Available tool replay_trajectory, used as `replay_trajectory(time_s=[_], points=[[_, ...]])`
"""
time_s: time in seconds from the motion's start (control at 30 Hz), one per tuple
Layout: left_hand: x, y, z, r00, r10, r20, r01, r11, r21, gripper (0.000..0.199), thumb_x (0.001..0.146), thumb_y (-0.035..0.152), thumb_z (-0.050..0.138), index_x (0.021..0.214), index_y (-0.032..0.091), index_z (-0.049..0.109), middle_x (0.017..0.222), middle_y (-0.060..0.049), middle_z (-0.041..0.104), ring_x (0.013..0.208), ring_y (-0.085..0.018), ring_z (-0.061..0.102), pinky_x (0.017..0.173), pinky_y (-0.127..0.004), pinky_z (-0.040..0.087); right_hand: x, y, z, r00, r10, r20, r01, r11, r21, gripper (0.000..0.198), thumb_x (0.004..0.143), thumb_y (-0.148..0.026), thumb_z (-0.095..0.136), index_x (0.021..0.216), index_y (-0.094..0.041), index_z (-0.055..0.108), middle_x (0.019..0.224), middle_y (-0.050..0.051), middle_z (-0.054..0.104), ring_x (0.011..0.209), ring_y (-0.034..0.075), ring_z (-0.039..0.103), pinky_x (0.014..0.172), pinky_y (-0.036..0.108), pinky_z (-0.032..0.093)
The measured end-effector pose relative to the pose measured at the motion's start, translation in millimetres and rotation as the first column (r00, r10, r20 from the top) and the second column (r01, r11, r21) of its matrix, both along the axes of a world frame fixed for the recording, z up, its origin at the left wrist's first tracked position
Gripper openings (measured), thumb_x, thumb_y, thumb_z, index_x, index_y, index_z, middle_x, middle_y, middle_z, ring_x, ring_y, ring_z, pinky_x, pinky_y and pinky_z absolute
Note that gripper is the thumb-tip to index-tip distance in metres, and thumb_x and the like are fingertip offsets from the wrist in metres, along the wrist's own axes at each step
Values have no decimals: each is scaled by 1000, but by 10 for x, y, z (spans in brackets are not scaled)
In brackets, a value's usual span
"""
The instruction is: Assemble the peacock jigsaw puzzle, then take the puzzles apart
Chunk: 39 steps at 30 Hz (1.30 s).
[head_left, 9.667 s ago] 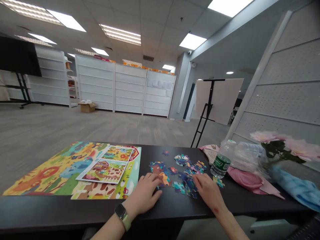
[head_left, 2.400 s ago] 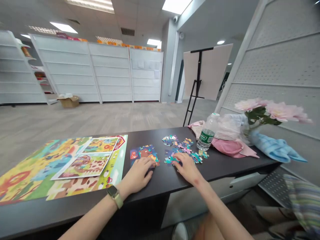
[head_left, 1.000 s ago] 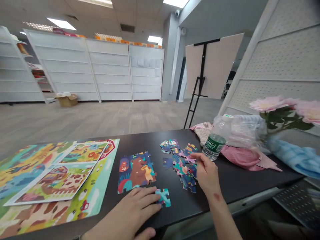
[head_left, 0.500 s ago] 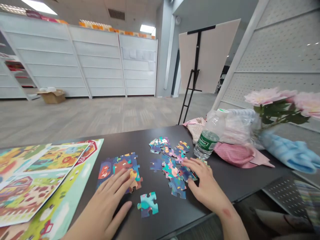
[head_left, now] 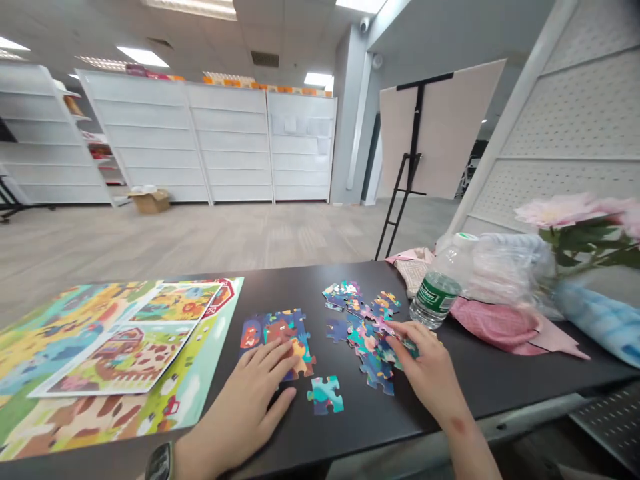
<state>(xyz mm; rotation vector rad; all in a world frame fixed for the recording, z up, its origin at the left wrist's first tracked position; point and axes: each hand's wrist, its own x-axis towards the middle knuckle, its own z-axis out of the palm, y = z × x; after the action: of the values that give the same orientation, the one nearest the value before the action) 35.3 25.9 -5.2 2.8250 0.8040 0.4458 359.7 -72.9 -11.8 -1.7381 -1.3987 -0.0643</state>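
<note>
My left hand (head_left: 255,400) lies flat with fingers stretched out, its fingertips on a joined block of puzzle pieces (head_left: 283,328) that shows a brown bear and a red animal. Just right of its thumb lies a loose teal puzzle piece (head_left: 326,395). My right hand (head_left: 425,360) is at the right side of a heap of loose puzzle pieces (head_left: 367,340), with thumb and forefinger closed on a puzzle piece in it. That piece is mostly hidden by the fingers.
Left on the dark table (head_left: 280,287) lie large farm pictures (head_left: 210,373) and a smaller picture sheet (head_left: 165,347). A water bottle (head_left: 436,293) stands behind my right hand, near pink cloth (head_left: 505,327), a plastic bag (head_left: 510,267) and pink flowers (head_left: 565,210).
My right thumb and forefinger have drawn together at the heap. My left hand stays on the joined block. The view has turned left and tilted up a little.
</note>
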Motion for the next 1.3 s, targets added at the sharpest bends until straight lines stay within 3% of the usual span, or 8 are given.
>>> replay_trajectory(time_s=[0.2,0.33,0.43,0.7,0.8,1.0,1.17,1.3], points=[[62,-109,78,938,71,338,22,964,-265,41,95,26,55,136,25,54,140,-10,57,132,-28,50,114,-49,39,-595,103,162,879,67,-472,24,983,184,25,83,-45,70,91,-22,73,85,5,71,77,20,66,68,30,52],[145,-247,165,715,302,630,275,707,-651,42,91,40,64,127,21,53,112,-10,66,87,-19,67,77,-33,57,-1271,159,220,702,256,-664,-174,967,189,27,81,-47,72,87,-21,70,75,2,70,64,16,63,58,26,50],[126,-305,240,590,440,677,393,576,-717,46,86,48,71,118,17,57,94,-6,65,68,-13,60,58,-23,50,-1627,187,237,643,338,-687,-266,940,214,25,86,-46,69,88,-21,68,71,-1,64,62,14,60,55,23,48],[-104,-305,314,543,448,711,334,661,-672,42,89,44,69,120,16,65,80,-3,62,63,-11,54,57,-21,44,-1789,119,412,617,399,-679,-306,916,261,25,93,-44,58,99,-23,69,93,5,70,83,18,65,71,27,54],[-158,-293,304,529,442,724,318,688,-653,42,90,43,68,122,16,65,88,-5,66,69,-13,58,59,-22,46,-1755,67,471,685,397,-610,-331,916,225,26,95,-42,53,105,-23,68,94,5,70,85,20,66,74,29,55],[-260,-273,330,519,416,747,289,737,-611,35,92,38,66,121,18,67,97,-8,70,79,-16,63,69,-24,50,-1506,95,426,902,373,-215,-414,890,-192,17,90,-32,55,98,-25,68,101,6,71,95,24,67,85,36,53],[-321,-232,343,537,419,732,221,768,-602,34,92,35,64,121,18,68,96,-7,69,76,-15,60,68,-24,49,-1303,89,287,936,350,-45,-337,846,-413,24,71,-21,69,95,-26,68,107,6,70,105,29,64,94,43,50],[-362,-181,326,547,420,725,207,771,-603,32,93,34,64,121,18,68,99,-7,68,77,-15,59,69,-24,48,-1197,15,202,936,352,-34,-328,828,-456,21,73,-22,67,93,-28,67,103,5,71,100,27,65,89,39,52]])
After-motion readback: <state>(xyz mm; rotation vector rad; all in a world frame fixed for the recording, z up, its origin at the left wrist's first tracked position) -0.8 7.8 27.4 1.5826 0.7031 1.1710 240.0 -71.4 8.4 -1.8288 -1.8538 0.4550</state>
